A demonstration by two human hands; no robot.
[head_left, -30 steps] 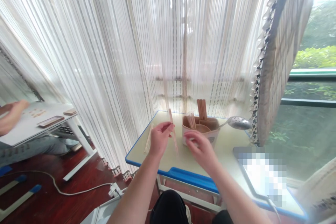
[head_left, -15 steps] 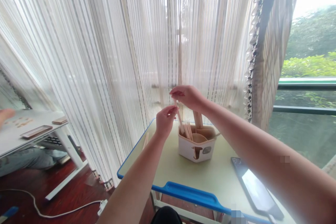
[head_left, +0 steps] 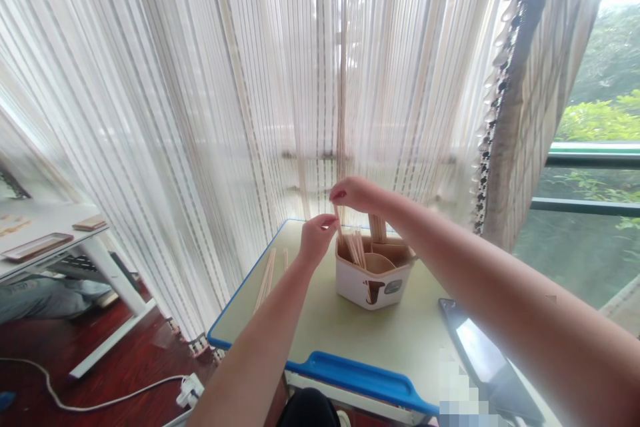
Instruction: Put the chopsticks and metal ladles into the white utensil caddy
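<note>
My right hand [head_left: 354,194] pinches the upper end of a pale wooden chopstick [head_left: 339,229], or perhaps a pair; I cannot tell which. Just below it, my left hand [head_left: 316,241] has its thumb and fingers closed around the same sticks. Their lower ends reach down into the left side of a white and tan divided utensil holder [head_left: 350,290]. More chopsticks [head_left: 356,250] lean together inside it, and a darker bundle of sticks [head_left: 377,229] stands in its back compartment. On the table left of my left hand lie several loose chopsticks [head_left: 267,280].
The pale table [head_left: 325,330] has a blue edge with a blue tray groove [head_left: 360,379] in front. A tablet [head_left: 487,353] lies to the right. Sheer curtains [head_left: 225,113] hang close behind. Another table [head_left: 55,210] with a flat tray [head_left: 37,247] stands left, beside a person's leg.
Both hands have come down slightly, and the chopstick between them sits lower in the holder. The view has shifted right, showing more loose chopsticks on the table.
</note>
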